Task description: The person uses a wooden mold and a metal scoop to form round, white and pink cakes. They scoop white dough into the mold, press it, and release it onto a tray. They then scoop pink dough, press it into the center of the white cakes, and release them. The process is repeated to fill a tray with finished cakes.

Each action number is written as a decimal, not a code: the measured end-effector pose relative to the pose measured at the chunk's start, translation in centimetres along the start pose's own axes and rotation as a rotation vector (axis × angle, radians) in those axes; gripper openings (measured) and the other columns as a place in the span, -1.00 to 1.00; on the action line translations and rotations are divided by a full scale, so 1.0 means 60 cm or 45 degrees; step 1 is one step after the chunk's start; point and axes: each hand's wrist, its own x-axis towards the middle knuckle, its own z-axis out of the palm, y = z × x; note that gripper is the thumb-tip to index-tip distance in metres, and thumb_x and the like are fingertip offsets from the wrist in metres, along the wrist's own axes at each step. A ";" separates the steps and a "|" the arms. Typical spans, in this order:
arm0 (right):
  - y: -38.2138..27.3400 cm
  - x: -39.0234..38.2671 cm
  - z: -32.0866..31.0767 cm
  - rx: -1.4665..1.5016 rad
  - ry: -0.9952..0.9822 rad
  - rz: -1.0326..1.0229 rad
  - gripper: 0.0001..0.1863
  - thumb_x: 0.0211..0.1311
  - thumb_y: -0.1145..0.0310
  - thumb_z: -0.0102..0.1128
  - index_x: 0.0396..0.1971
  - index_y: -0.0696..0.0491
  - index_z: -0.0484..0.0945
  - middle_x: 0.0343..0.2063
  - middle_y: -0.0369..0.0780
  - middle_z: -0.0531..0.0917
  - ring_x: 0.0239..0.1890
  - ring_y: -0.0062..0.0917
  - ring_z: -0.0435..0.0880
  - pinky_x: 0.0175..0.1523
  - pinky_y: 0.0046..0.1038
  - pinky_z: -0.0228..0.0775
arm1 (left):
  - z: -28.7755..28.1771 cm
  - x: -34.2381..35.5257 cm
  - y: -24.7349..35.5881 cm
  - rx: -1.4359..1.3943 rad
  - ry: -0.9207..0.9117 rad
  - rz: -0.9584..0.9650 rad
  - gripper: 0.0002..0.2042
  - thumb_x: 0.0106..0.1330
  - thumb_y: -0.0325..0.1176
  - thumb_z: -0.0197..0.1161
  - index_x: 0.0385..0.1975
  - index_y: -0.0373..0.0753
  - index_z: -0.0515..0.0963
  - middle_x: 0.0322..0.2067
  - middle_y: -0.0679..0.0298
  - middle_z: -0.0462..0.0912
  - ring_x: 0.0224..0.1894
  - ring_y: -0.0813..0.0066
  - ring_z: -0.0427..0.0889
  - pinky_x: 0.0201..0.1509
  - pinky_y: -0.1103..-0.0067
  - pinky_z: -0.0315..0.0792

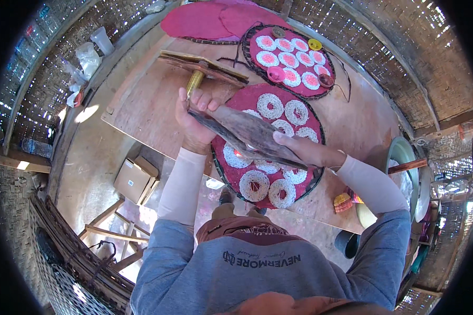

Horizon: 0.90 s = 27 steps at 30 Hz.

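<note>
Woven-bamboo wall [436, 79] at upper right; bare wooden table [136, 102] across mid-frame. Pair of dark boards [242, 123] at centre, slanting down rightward over a pink-lined round tray [248, 95] of white lacy rings [261, 107]. Left hand [197, 118]: fingers curled round upper-left end. Right hand [310, 149]: grips lower-right part, thumb on top; remaining fingers hidden, spread unclear.

A broad, worn brown wooden bench [136, 102] carries a round tray with a dark woven rim and magenta cloth [244, 98] at its near side. Beyond, to the right, lies a similar tray with a dark rim [300, 91]. Overlapping pink-red cloth-covered discs [192, 22] sit farthest. Long brown wooden planks [223, 73] with a shiny gold cylinder [195, 83] lie left; a small orange-yellow stack [343, 202] sits near right.
</note>
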 end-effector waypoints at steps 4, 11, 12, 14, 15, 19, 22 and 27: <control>0.011 0.018 0.005 -0.134 0.093 0.026 -0.09 0.13 -0.44 -0.37 -0.29 0.18 0.62 -0.52 -0.16 0.58 -0.44 -0.52 0.52 -0.29 -0.45 0.33 | -0.026 -0.010 0.005 -0.046 -0.036 0.005 -0.66 0.34 -0.04 -0.07 -0.68 0.01 0.24 -0.71 0.53 0.25 -0.53 0.58 0.31 -0.18 0.45 0.27; 0.016 0.036 0.007 -0.287 0.154 -0.079 -0.08 0.10 -0.46 -0.36 -0.51 0.21 0.62 -0.74 -0.20 0.48 -0.59 -0.52 0.47 -0.44 -0.40 0.29 | 0.010 -0.021 0.011 0.047 -0.004 0.050 -0.68 0.30 -0.08 -0.03 -0.70 0.02 0.25 -0.74 0.55 0.26 -0.57 0.62 0.31 -0.21 0.50 0.27; 0.018 0.036 0.010 -0.283 0.173 -0.094 -0.07 0.10 -0.46 -0.36 -0.52 0.21 0.61 -0.75 -0.21 0.47 -0.60 -0.52 0.47 -0.45 -0.40 0.29 | 0.013 -0.022 0.011 0.065 0.023 0.057 -0.68 0.29 -0.08 -0.02 -0.70 0.03 0.25 -0.74 0.56 0.26 -0.57 0.62 0.31 -0.22 0.51 0.27; 0.005 0.024 0.001 -0.291 0.121 -0.034 -0.09 0.11 -0.45 -0.37 -0.52 0.20 0.61 -0.73 -0.21 0.48 -0.59 -0.51 0.48 -0.44 -0.39 0.29 | -0.018 -0.025 0.011 -0.015 0.031 0.071 -0.68 0.29 -0.08 -0.02 -0.71 0.03 0.24 -0.75 0.56 0.26 -0.58 0.63 0.30 -0.23 0.51 0.27; -0.001 0.019 -0.003 -0.296 0.099 -0.002 -0.09 0.12 -0.44 -0.37 -0.52 0.20 0.60 -0.73 -0.21 0.48 -0.59 -0.51 0.49 -0.44 -0.39 0.29 | -0.033 -0.026 0.010 -0.058 0.033 0.077 -0.68 0.29 -0.08 -0.02 -0.71 0.03 0.24 -0.75 0.56 0.26 -0.58 0.63 0.30 -0.24 0.51 0.26; 0.001 0.023 0.000 -0.417 0.237 -0.136 -0.16 0.17 -0.38 -0.33 -0.47 0.19 0.59 -0.68 -0.21 0.51 -0.57 -0.52 0.49 -0.42 -0.41 0.31 | -0.043 -0.019 0.008 -0.044 -0.052 0.102 -0.67 0.30 -0.06 -0.03 -0.70 0.03 0.23 -0.76 0.55 0.25 -0.58 0.62 0.30 -0.28 0.54 0.23; 0.012 0.025 0.009 -0.414 0.369 -0.342 -0.22 0.22 -0.31 -0.29 -0.39 0.21 0.56 -0.65 -0.22 0.52 -0.55 -0.54 0.49 -0.41 -0.46 0.31 | 0.048 -0.008 0.014 0.199 -0.144 0.099 -0.66 0.31 -0.04 -0.05 -0.69 0.02 0.23 -0.76 0.54 0.24 -0.58 0.60 0.29 -0.30 0.55 0.21; 0.022 -0.039 0.004 -0.177 0.144 -0.234 -0.24 0.23 -0.30 -0.32 -0.31 0.17 0.56 -0.62 -0.23 0.53 -0.51 -0.55 0.51 -0.41 -0.46 0.31 | 0.144 -0.020 -0.007 0.175 -0.035 0.112 -0.59 0.34 0.02 -0.11 -0.68 -0.09 0.25 -0.73 0.39 0.25 -0.59 0.49 0.25 -0.41 0.55 0.23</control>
